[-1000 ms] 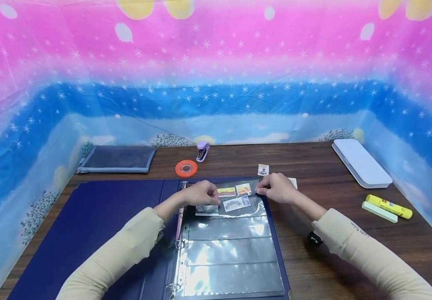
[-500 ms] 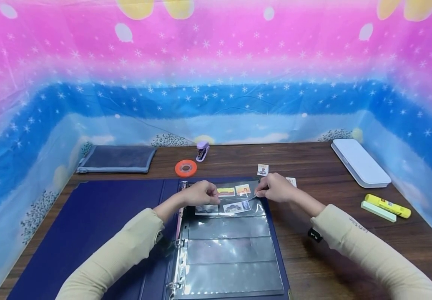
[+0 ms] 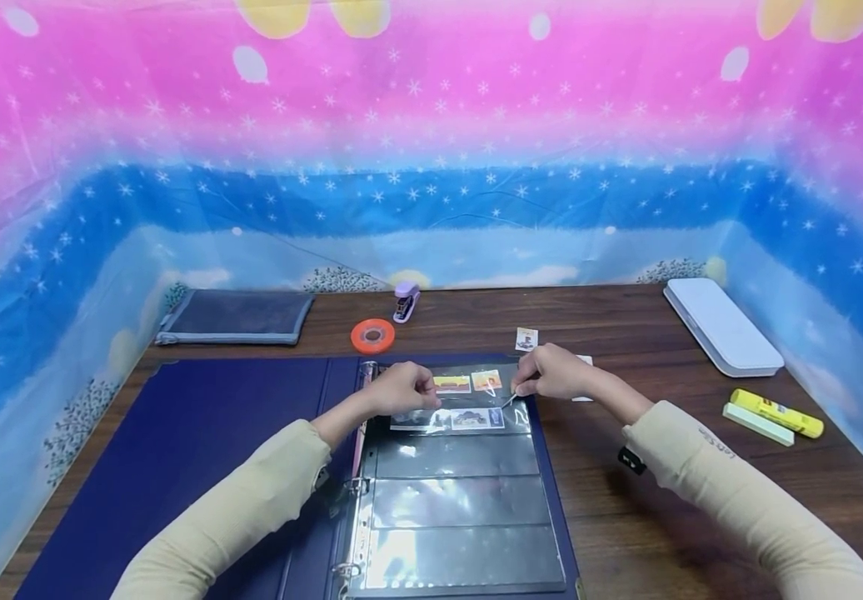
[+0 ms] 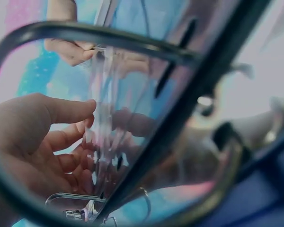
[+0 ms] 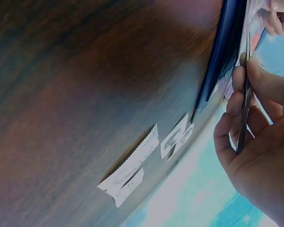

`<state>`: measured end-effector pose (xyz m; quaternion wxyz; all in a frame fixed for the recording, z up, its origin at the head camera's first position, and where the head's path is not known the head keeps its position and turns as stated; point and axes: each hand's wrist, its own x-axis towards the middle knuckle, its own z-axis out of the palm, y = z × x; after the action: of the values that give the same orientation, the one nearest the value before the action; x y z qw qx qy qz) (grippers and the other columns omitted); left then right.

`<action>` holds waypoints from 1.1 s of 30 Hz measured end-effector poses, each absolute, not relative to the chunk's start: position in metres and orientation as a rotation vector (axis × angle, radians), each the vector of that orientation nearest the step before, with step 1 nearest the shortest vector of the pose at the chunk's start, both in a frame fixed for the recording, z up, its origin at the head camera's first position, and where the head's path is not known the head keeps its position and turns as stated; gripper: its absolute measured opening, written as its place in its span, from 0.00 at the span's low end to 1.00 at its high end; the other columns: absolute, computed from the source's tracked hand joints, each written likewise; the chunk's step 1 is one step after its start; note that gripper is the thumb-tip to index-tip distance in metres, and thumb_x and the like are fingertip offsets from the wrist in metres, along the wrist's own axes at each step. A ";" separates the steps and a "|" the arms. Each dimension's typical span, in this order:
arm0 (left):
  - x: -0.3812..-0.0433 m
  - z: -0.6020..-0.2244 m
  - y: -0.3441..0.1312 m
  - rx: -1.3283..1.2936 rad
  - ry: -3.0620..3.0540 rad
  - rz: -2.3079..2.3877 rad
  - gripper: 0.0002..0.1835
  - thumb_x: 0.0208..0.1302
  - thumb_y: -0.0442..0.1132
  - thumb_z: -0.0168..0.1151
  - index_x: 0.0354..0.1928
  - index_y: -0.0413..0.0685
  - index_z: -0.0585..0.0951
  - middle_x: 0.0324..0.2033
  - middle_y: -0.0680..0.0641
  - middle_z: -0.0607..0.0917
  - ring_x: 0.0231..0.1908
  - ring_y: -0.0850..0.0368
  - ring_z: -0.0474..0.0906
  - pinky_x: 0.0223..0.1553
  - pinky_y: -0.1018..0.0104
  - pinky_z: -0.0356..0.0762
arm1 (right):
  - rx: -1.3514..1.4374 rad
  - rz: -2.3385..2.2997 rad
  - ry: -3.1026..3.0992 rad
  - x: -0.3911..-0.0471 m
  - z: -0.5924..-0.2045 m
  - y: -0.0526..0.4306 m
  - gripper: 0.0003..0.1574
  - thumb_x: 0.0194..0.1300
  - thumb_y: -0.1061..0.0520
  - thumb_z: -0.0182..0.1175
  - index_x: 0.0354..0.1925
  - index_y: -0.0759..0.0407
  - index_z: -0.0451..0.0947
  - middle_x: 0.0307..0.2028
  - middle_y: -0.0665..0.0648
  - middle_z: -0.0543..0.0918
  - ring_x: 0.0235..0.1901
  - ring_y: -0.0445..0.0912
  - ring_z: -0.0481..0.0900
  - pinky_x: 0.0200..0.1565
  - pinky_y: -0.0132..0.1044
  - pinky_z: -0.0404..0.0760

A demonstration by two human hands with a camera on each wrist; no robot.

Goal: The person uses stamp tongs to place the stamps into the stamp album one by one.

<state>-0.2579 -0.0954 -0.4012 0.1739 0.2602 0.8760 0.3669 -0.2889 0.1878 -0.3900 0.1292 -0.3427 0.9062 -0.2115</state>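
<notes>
From the head view, here's the open navy-blue ring binder (image 3: 229, 433) on the dark wood-grain table (image 3: 656, 517), and the right hand (image 3: 557, 372) has thin dark metal tweezers (image 3: 510, 401) pinched in its fingers — tips at the right edge of a small grey-printed paper stamp (image 3: 476, 418) on the clear-pocketed page (image 3: 461, 500), in the row just nearer than two yellow-orange paper stamps (image 3: 451, 384). The left hand (image 3: 404, 387) is at the page's far left, thumb and finger together at the pocket film. Over to the left wrist: those fingers are bent, tips meeting the transparent plastic, behind a big curved metal ring (image 4: 99, 32). And the right wrist — tweezers gripped between thumb and fingers, loose serrated-edged paper stamps (image 5: 132, 163) lying on the table right of the binder.
</notes>
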 end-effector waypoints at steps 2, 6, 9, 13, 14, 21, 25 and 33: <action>-0.257 -0.403 -0.093 0.707 2.525 1.019 0.07 0.58 0.36 0.63 0.25 0.41 0.79 0.19 0.52 0.76 0.20 0.63 0.65 0.26 0.72 0.65 | -1.006 -0.614 2.640 -0.288 -0.391 0.188 0.06 0.57 0.60 0.63 0.30 0.54 0.87 0.25 0.47 0.83 0.26 0.35 0.73 0.34 0.30 0.71; -0.256 -0.407 -0.090 0.675 2.599 0.979 0.07 0.56 0.37 0.64 0.23 0.44 0.79 0.18 0.54 0.75 0.20 0.64 0.65 0.26 0.73 0.64 | -1.069 -0.593 2.658 -0.288 -0.392 0.189 0.05 0.57 0.60 0.64 0.30 0.54 0.87 0.25 0.47 0.83 0.26 0.34 0.73 0.34 0.29 0.70; -0.254 -0.409 -0.088 0.676 2.654 0.949 0.08 0.55 0.38 0.66 0.22 0.45 0.78 0.17 0.55 0.75 0.20 0.64 0.66 0.25 0.73 0.63 | -1.099 -0.554 2.683 -0.287 -0.391 0.192 0.05 0.57 0.59 0.64 0.31 0.55 0.87 0.25 0.47 0.84 0.27 0.34 0.73 0.33 0.29 0.70; -0.254 -0.410 -0.086 0.683 2.704 0.922 0.09 0.54 0.39 0.67 0.22 0.46 0.78 0.18 0.54 0.75 0.20 0.63 0.67 0.25 0.72 0.63 | -1.081 -0.535 2.732 -0.285 -0.388 0.197 0.06 0.58 0.59 0.63 0.34 0.56 0.87 0.29 0.49 0.85 0.30 0.39 0.77 0.33 0.32 0.73; -0.254 -0.409 -0.086 0.687 2.712 0.915 0.08 0.54 0.39 0.67 0.23 0.46 0.78 0.19 0.53 0.76 0.21 0.62 0.68 0.25 0.72 0.64 | -1.077 -0.536 2.751 -0.285 -0.388 0.199 0.07 0.59 0.59 0.62 0.34 0.56 0.87 0.30 0.50 0.86 0.32 0.42 0.79 0.35 0.34 0.75; -0.244 -0.408 -0.096 0.863 2.742 0.873 0.04 0.56 0.38 0.66 0.28 0.46 0.80 0.24 0.51 0.78 0.24 0.64 0.69 0.28 0.72 0.67 | -0.905 -0.709 2.835 -0.283 -0.391 0.216 0.09 0.61 0.59 0.60 0.38 0.57 0.85 0.35 0.55 0.86 0.28 0.41 0.76 0.31 0.34 0.70; -0.231 -0.406 -0.109 1.012 2.738 0.798 0.03 0.55 0.37 0.66 0.30 0.46 0.82 0.27 0.52 0.81 0.28 0.65 0.73 0.33 0.72 0.71 | -0.771 -0.782 2.874 -0.280 -0.392 0.229 0.11 0.62 0.59 0.59 0.42 0.60 0.84 0.34 0.56 0.85 0.23 0.39 0.69 0.29 0.32 0.67; -0.206 -0.397 -0.119 1.000 2.686 0.723 0.11 0.52 0.44 0.69 0.36 0.47 0.83 0.34 0.52 0.81 0.36 0.60 0.76 0.40 0.67 0.74 | -0.542 -0.683 3.003 -0.288 -0.393 0.265 0.12 0.63 0.58 0.58 0.42 0.60 0.84 0.35 0.60 0.84 0.21 0.42 0.68 0.29 0.34 0.65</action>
<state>-0.2060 -0.1192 -0.3975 0.0926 0.3370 0.9047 0.2436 -0.2882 0.2649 -0.3925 0.0075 -0.1732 0.9603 -0.2184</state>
